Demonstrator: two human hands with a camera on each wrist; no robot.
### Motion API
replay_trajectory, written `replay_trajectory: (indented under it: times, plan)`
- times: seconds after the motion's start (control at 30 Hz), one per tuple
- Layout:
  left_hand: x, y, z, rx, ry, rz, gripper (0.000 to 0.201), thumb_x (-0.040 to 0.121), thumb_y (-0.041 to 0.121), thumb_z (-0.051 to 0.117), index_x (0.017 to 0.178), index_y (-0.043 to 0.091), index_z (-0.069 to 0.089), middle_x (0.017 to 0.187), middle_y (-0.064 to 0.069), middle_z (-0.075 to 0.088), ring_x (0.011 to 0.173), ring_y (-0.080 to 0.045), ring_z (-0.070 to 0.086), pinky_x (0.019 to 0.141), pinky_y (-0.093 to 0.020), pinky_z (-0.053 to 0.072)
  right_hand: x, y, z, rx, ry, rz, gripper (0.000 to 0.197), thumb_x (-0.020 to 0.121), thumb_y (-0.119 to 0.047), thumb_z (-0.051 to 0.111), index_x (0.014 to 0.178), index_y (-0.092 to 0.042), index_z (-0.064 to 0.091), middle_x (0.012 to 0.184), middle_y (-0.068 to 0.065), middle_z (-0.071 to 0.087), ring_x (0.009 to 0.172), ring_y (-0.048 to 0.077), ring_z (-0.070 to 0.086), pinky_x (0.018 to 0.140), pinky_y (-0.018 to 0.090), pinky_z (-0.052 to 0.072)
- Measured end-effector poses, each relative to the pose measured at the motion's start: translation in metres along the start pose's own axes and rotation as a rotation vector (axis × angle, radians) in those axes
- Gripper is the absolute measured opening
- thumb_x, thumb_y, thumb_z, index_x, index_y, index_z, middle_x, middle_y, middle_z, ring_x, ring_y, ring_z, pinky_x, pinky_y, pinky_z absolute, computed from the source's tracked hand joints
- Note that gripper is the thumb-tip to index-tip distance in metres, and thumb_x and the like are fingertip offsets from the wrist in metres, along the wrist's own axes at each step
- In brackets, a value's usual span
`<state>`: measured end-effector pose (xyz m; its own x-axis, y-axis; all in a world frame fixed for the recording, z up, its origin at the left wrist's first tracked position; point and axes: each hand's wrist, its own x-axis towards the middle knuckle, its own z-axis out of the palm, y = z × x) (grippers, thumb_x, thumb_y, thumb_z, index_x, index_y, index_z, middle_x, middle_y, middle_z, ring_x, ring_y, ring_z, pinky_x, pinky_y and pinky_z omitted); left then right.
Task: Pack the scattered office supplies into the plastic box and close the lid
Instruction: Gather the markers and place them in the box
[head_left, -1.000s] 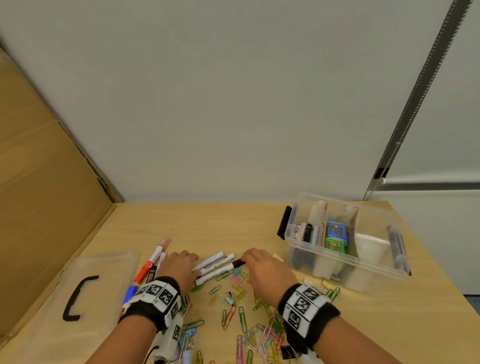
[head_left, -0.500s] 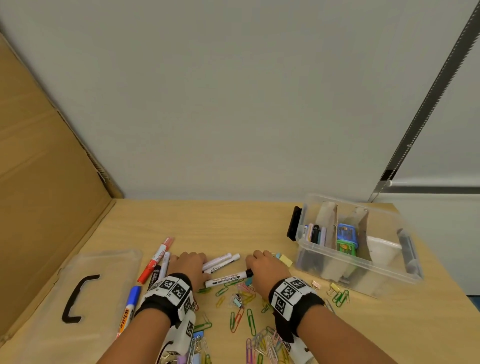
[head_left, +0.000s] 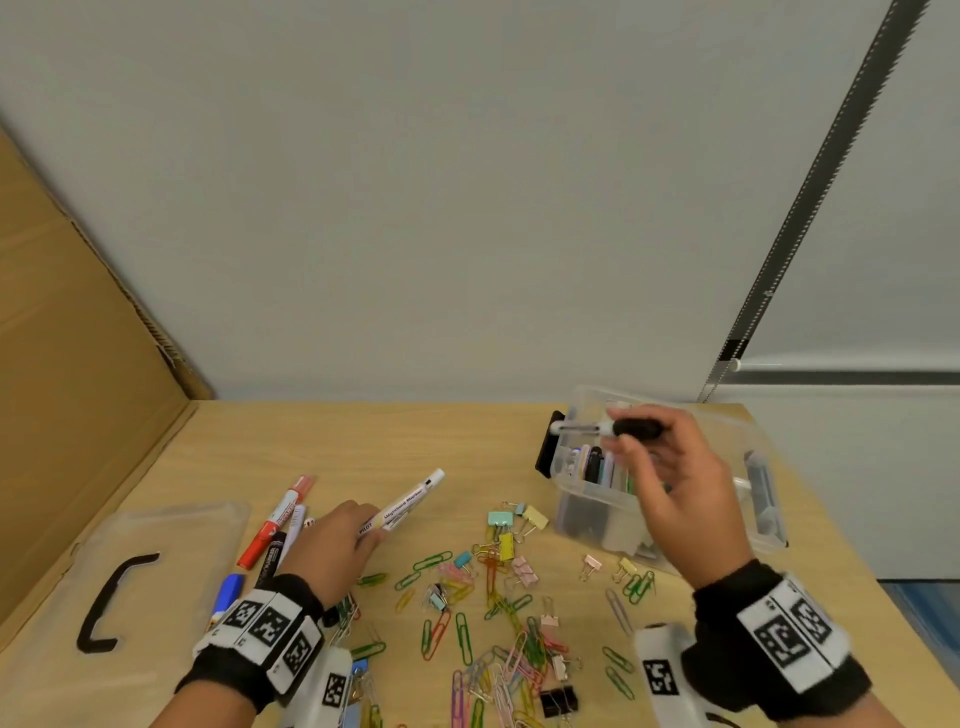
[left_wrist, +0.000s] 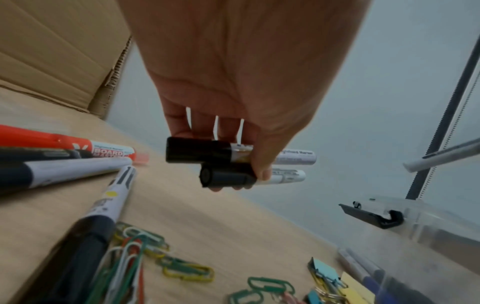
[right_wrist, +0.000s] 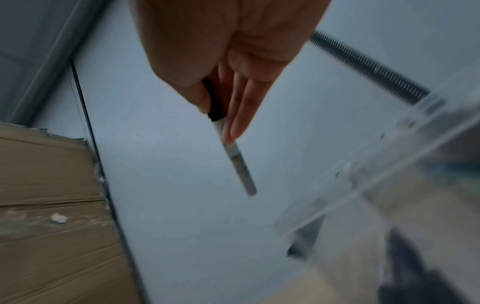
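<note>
The clear plastic box (head_left: 756, 434) stands at the table's right with pens and cardboard dividers inside. My right hand (head_left: 623, 431) hovers over its left end and pinches a white marker with a black cap (head_left: 582, 428), held level; the right wrist view shows this marker (right_wrist: 241, 168) between thumb and fingers (right_wrist: 233, 123), beside the box wall (right_wrist: 363, 174). My left hand (head_left: 363, 530) is raised just above the table and grips two black-capped white markers (left_wrist: 293, 158), of which one marker (head_left: 405, 506) shows in the head view. The clear lid (head_left: 171, 545) with a black handle lies at the left.
A red marker (head_left: 275, 525), a blue one (head_left: 228, 592) and dark ones lie left of my left hand. Coloured paper clips (head_left: 493, 597) and binder clips (head_left: 501, 519) are scattered over the table's middle and front. A cardboard panel (head_left: 78, 415) rises at the left.
Both hands have lifted off the table. The right one carried a marker up and right over the box; the left one raised two markers slightly.
</note>
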<state>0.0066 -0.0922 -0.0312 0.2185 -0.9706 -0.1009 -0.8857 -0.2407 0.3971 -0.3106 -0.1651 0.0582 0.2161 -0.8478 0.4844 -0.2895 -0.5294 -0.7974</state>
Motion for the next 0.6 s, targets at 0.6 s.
replay_trajectory:
  times: [0.6]
  plan:
    - [-0.022,0.035,0.019,0.103,-0.027,0.099,0.030,0.099,0.037,0.038,0.124,0.029,0.053,0.107,0.008,0.054,0.090,-0.012,0.059,0.084,-0.027,0.046,0.044,0.062,0.021,-0.469,-0.461,0.265,0.024,0.095,-0.008,0.037,0.107,-0.028,0.041,0.106,0.009,0.062,0.092,0.025,0.065,0.080,0.041,0.056]
